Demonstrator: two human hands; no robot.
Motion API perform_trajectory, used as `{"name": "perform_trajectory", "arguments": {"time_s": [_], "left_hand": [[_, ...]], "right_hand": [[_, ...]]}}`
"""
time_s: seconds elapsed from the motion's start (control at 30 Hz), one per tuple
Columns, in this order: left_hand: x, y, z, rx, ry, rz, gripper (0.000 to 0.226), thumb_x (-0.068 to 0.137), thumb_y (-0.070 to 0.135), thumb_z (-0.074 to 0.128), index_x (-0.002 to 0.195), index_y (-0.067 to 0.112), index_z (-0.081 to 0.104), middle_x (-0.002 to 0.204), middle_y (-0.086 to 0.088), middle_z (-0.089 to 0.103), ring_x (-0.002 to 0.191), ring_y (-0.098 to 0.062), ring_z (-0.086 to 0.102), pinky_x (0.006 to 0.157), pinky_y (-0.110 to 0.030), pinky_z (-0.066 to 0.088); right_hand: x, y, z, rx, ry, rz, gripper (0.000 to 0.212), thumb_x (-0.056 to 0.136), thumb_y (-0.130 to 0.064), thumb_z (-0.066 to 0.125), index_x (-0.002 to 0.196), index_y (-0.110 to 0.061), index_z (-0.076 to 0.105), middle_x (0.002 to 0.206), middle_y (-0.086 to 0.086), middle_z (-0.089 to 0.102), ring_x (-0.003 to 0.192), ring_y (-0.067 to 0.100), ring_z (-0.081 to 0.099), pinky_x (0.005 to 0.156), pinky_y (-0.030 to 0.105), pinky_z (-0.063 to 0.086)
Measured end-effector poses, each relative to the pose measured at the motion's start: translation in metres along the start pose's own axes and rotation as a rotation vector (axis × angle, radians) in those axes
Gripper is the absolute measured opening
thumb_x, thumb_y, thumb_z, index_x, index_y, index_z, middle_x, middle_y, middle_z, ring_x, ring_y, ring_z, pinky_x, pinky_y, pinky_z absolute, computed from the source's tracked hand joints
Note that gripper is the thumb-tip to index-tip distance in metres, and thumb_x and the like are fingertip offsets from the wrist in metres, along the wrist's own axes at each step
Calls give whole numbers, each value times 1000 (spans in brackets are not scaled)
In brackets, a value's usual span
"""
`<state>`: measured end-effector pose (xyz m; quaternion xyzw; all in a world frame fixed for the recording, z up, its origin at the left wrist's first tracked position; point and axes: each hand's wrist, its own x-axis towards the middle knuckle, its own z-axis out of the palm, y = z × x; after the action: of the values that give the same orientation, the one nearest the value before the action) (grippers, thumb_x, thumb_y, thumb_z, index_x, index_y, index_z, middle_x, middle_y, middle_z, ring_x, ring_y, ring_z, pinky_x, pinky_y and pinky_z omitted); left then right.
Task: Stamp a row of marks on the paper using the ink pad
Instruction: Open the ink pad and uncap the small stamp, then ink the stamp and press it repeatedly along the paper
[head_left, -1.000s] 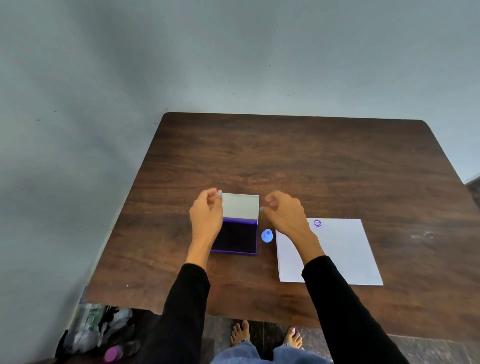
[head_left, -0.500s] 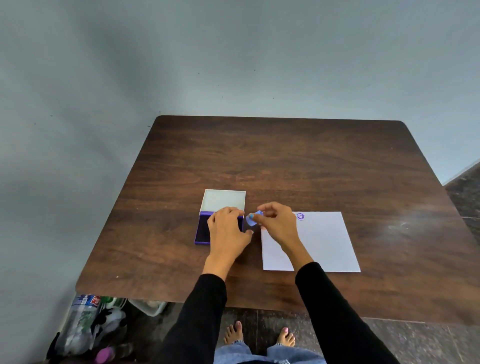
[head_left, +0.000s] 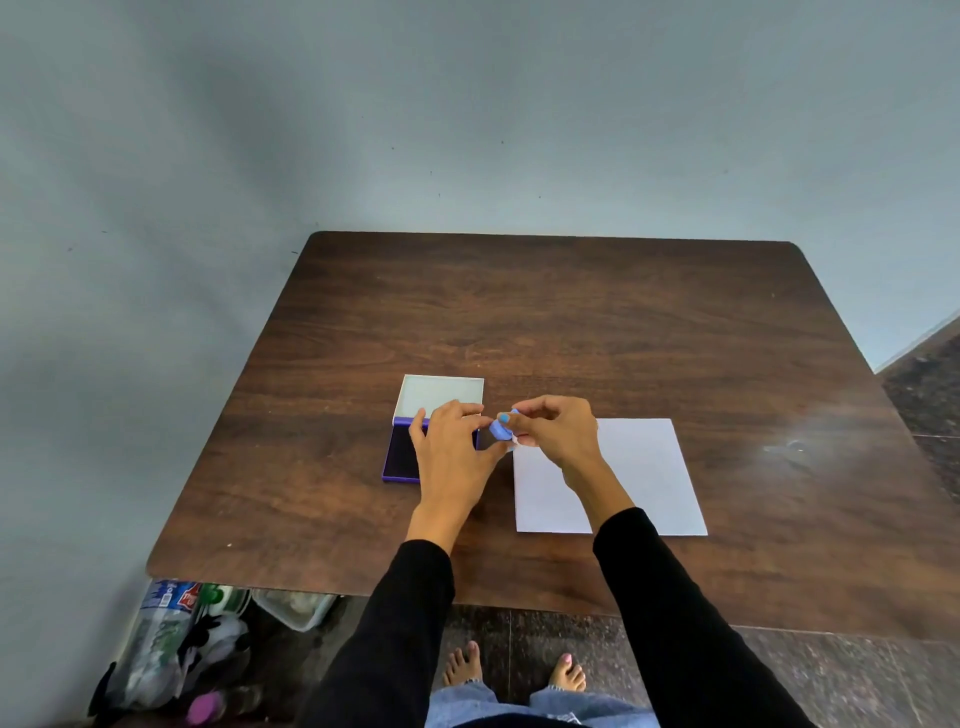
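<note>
A small blue stamp (head_left: 500, 429) is held above the table between the ink pad and the paper. My right hand (head_left: 558, 434) grips it with fingertips. My left hand (head_left: 451, 453) hovers over the ink pad with fingers apart, its thumb reaching toward the stamp. The purple ink pad (head_left: 401, 457) lies flat with its white lid (head_left: 439, 394) swung back; my left hand covers its right part. The white paper (head_left: 644, 478) lies right of the pad. Its top-left corner is hidden by my right hand.
The dark wooden table (head_left: 571, 322) stands against a grey wall. Bottles and a plastic tub (head_left: 291, 608) sit on the floor under the near left corner. My bare feet (head_left: 514, 670) stand below the near edge.
Both hands left the ink pad lid, now lying open. My right hand picked the blue stamp up off the table, and my left hand moved over the pad toward it.
</note>
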<state>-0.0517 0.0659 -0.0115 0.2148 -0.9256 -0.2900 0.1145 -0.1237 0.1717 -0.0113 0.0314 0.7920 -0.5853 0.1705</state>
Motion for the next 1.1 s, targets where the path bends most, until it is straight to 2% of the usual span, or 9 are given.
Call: {"name": "perform_trajectory", "arguments": {"time_s": [0.17,0.27,0.33,0.4,0.47,0.7,0.83,0.97,1.1], "left_hand": [[0,-2,-2,39,-12,-15,33,79,39,72,107,22,71,136,3,54,136,-15,32,114,-43,2],[0,-3,-3,49,-14,-28,33,79,41,71,107,24,71,142,3,48,140,-15,25,113,-42,0],[-1,-4,-2,64,-3,-29,32,79,41,71,107,25,71,146,2,43,142,-16,20,113,-44,0],[-2,-3,-1,80,-9,-28,32,79,40,71,108,26,71,150,1,37,144,-18,14,113,-47,-2],[-2,-2,0,98,-29,-29,33,79,39,71,110,27,70,153,0,31,145,-20,7,113,-48,-6],[-2,-3,6,91,-71,-52,34,79,39,71,110,27,69,158,0,18,146,-21,-6,112,-48,-11],[-4,-9,14,132,-98,-47,35,79,44,70,112,30,68,160,0,7,145,-24,-13,111,-51,-13],[-12,-20,26,247,-123,-10,35,81,47,65,114,37,66,160,-2,-8,143,-29,-22,109,-57,-14],[-16,-25,35,336,-157,-29,46,85,52,58,129,38,54,159,-5,-16,141,-32,-26,108,-61,-14]], "right_hand": [[1,4,-1,-20,-78,-61,16,77,-8,74,92,-10,74,87,3,69,77,13,65,65,17,53],[3,4,-1,-2,-145,-76,24,78,-7,72,102,-11,71,93,0,68,91,18,67,77,25,55],[4,2,2,5,-125,-5,27,75,-20,77,99,-14,67,90,-4,66,88,17,66,72,25,56],[3,0,4,-6,-83,63,23,71,-31,79,80,-18,63,80,-2,66,76,14,66,60,20,55],[2,2,5,-29,-59,29,18,72,-26,79,70,-21,62,76,2,67,67,12,66,54,17,54],[1,6,-2,-80,-61,-92,14,74,-8,76,87,-8,71,83,5,68,77,16,66,67,21,54],[-1,10,-4,-55,-71,-127,20,78,-2,71,98,-6,71,94,5,69,85,14,65,67,11,49],[-1,4,-9,214,-18,-8,26,82,0,66,107,-7,68,96,2,68,85,11,66,63,9,52],[-2,0,-17,640,-42,226,15,88,-7,59,100,-12,66,100,7,68,91,19,67,75,26,55]]}}
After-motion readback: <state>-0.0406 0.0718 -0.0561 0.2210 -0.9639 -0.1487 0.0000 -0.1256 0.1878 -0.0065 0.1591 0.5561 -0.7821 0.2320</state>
